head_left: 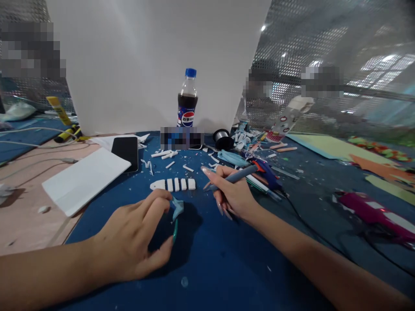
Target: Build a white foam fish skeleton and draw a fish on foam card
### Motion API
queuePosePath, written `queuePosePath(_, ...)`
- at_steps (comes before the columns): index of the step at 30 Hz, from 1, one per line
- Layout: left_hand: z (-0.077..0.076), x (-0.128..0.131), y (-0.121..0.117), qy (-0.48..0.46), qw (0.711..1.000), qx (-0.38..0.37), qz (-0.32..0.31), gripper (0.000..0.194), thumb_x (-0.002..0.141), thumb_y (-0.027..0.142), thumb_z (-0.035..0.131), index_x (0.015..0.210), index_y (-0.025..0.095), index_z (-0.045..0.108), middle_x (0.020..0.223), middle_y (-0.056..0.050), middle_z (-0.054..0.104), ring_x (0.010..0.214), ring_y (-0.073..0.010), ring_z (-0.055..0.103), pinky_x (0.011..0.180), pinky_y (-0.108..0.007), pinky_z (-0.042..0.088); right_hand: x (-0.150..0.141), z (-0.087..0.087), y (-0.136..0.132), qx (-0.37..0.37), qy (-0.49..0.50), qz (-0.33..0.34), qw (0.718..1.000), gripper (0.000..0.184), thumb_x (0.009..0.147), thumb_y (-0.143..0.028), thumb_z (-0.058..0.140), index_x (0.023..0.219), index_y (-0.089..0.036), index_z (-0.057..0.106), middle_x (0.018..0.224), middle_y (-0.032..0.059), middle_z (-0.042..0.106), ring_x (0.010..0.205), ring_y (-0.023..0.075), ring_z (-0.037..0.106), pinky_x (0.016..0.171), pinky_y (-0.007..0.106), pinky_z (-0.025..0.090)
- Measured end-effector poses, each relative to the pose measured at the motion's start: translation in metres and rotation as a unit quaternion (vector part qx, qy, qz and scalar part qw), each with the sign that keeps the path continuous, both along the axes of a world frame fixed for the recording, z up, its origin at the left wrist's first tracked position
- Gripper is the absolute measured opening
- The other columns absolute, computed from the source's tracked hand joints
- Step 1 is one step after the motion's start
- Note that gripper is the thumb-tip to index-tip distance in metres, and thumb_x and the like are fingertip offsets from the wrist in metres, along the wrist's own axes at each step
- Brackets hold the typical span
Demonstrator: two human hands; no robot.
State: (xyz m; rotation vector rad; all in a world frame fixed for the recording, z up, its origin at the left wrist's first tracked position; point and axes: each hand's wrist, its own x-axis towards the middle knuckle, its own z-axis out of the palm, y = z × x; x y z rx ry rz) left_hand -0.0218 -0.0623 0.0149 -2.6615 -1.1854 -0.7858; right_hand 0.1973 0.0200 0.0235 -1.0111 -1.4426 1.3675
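My left hand (pixel 134 237) is curled over the blue mat, pinching a small light-blue piece (pixel 178 209) with a green curved edge between thumb and fingers. A grey-blue pen (pixel 241 174) rests in my right hand (pixel 238 194), gripped like a writing tool with its tip pointing left. Just beyond my left fingertips lies a white segmented fish-like shape (pixel 181 185), with a pointed head and several separate blocks in a row. The pen's tip is close to its right end, apart from it. What exactly the light-blue piece is, I cannot make out.
White scraps (pixel 165 153) litter the mat near a cola bottle (pixel 187 106) and a wire spool (pixel 223 139). At left are a white booklet (pixel 86 181) and black phone (pixel 126 151). A blue glue gun (pixel 268 173) and a magenta glue gun (pixel 372 211) trail cords at right.
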Motion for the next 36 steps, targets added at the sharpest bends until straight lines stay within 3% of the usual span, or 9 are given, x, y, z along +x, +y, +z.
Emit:
queuePosePath(4,0.001,0.000,0.002,0.006,0.999,0.019,-0.045,0.016,0.082,0.025,0.040,0.096,0.017,0.042,0.101,-0.011,0.063,0.076,-0.0205,0.064,0.060,-0.030,0.053,-0.013,-0.006,-0.005,0.000,-0.009,0.002,1.000,0.039,0.078,-0.046,0.065,0.060,-0.020,0.043,0.033,-0.0079,0.049,0.020,0.0059,0.039,0.020,0.013,0.025)
queuePosePath(8,0.000,0.001,0.001,0.013,0.996,0.065,-0.061,0.012,0.081,0.025,0.042,0.088,0.017,0.047,0.098,-0.011,0.067,0.064,-0.0210,0.059,0.050,-0.032,0.050,-0.022,-0.007,-0.010,0.007,-0.020,0.021,1.000,0.041,0.079,-0.044,0.065,0.060,-0.020,0.038,0.035,-0.0079,0.050,0.021,0.0043,0.037,0.022,0.012,0.025)
queuePosePath(13,-0.001,0.002,0.000,0.010,0.992,0.095,-0.077,0.010,0.080,0.025,0.045,0.080,0.017,0.050,0.089,-0.011,0.069,0.057,-0.0207,0.052,0.044,-0.032,0.046,-0.029,-0.004,-0.008,0.055,-0.066,0.054,0.995,0.039,0.081,-0.030,0.062,0.056,-0.020,0.034,0.033,-0.0093,0.044,0.021,0.0033,0.035,0.025,0.012,0.025)
queuePosePath(19,-0.001,0.001,0.000,0.004,0.993,0.091,-0.070,0.012,0.080,0.025,0.046,0.083,0.015,0.052,0.097,-0.013,0.069,0.063,-0.0223,0.056,0.046,-0.033,0.048,-0.035,-0.004,-0.003,0.068,-0.073,0.040,0.994,0.038,0.081,-0.018,0.054,0.052,-0.020,0.031,0.031,-0.0106,0.037,0.020,0.0033,0.033,0.026,0.014,0.024)
queuePosePath(36,0.007,0.005,0.001,0.038,0.990,0.099,-0.089,0.017,0.081,0.021,0.043,0.071,0.016,0.056,0.078,-0.010,0.068,0.057,-0.0213,0.055,0.040,-0.031,0.045,-0.031,-0.009,-0.001,0.026,-0.070,0.070,0.995,0.037,0.083,-0.037,0.059,0.059,-0.020,0.037,0.034,-0.0089,0.045,0.021,0.0054,0.036,0.023,0.014,0.027)
